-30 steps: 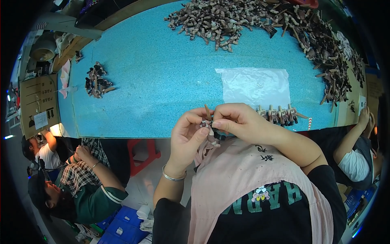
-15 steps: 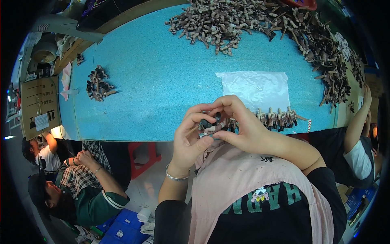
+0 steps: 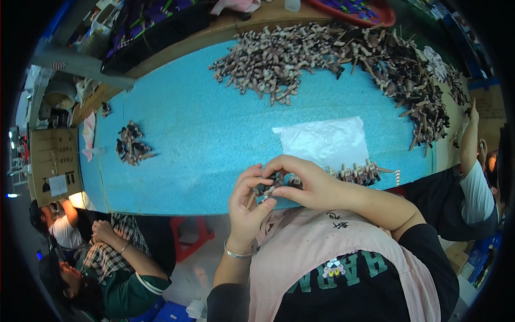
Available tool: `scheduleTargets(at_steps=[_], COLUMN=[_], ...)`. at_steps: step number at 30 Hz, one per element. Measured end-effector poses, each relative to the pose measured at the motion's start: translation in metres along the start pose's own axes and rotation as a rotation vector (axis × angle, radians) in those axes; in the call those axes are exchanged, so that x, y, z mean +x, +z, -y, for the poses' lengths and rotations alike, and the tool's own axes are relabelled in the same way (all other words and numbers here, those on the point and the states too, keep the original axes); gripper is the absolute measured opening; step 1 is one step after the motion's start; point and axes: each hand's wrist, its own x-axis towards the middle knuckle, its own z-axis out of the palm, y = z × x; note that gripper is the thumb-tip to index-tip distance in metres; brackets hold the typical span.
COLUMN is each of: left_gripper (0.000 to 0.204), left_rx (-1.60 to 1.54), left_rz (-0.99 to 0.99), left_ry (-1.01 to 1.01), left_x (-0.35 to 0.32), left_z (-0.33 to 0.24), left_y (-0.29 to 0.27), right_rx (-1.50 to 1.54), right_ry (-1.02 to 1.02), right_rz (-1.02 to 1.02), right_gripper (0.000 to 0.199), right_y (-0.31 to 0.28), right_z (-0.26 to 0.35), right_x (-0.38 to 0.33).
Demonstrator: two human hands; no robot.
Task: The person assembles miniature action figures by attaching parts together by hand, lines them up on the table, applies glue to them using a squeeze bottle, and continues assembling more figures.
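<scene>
Both hands meet over the table's near edge around one small toy figure (image 3: pixel 265 190) with black and brownish-pink parts, largely covered by my fingers. My left hand (image 3: pixel 245 199) curls round it from the left, a thin brown strip showing by its palm. From the right, my right hand (image 3: pixel 307 181) pinches the figure between thumb and fingers. Beside the right hand stands a row of similar figures (image 3: pixel 358 174), partly hidden behind that hand and forearm. Just beyond the row lies a flat translucent plastic bag (image 3: pixel 324 140).
A big heap of figure parts (image 3: pixel 268 61) covers the far middle of the blue table (image 3: pixel 177 129), with darker parts (image 3: pixel 410 88) continuing right. A small cluster of parts (image 3: pixel 132 144) lies left. A cardboard box (image 3: pixel 56 161) stands at the left end. Co-workers sit on both sides.
The view has tilted, so the table and heap appear lower and more of the far side shows. My hands stay together on the figure, with the fingers slightly shifted.
</scene>
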Motion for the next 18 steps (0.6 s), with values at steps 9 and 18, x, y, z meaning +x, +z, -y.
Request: scheduleTargets(at_steps=[9,18], left_gripper=[0.031,0.026], left_rx=[0.158,0.402], left_rz=[-0.147,-0.217], left_ry=[0.021,0.071], left_x=[0.000,0.007], left_z=[0.006,0.005], left_y=[-0.022,-0.034], right_rx=[-0.810,-1.262], right_ry=[-0.128,-0.197], right_rz=[-0.413,-0.476], right_gripper=[0.021,0.016], right_y=[-0.088,-0.089], right_z=[-0.029,-0.051], right_x=[0.065,0.080])
